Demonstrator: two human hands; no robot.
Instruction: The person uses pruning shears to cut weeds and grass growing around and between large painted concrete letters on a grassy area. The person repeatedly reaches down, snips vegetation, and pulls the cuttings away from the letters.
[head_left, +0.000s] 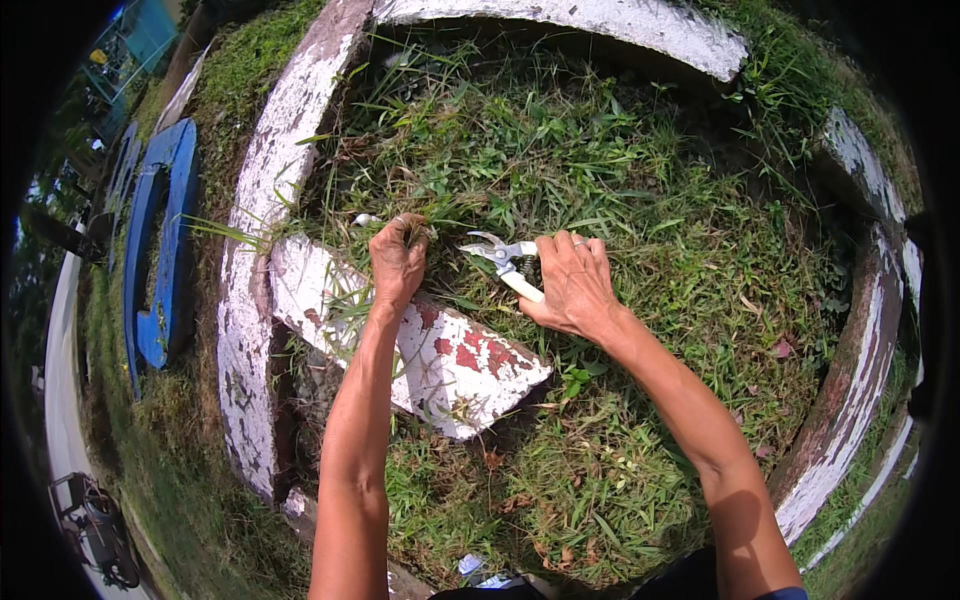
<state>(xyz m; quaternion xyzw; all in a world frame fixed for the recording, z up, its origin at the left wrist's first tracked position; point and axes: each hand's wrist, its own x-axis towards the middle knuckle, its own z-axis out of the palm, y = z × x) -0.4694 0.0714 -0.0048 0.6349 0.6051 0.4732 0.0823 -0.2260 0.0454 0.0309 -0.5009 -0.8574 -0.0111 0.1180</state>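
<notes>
My right hand (576, 281) is wrapped around a pair of pruning shears (506, 259) with white handles and a visible spring. The metal jaws stand parted and point left, toward my other hand. My left hand (399, 256) has its fingers closed on a small bunch of grass blades (418, 227), just above the broken end of a white-painted concrete piece (457, 352). Red patches show through that piece's flaking paint. Cut and growing grass (570, 165) lies around and under both hands.
A peeling white concrete border (259, 247) curves along the left, with another white section (570, 26) at the top. A weathered curb (847, 390) bounds the right. Farther left stand a blue letter-shaped structure (161, 247) and a parked motorcycle (97, 536) beside a pale path (64, 375).
</notes>
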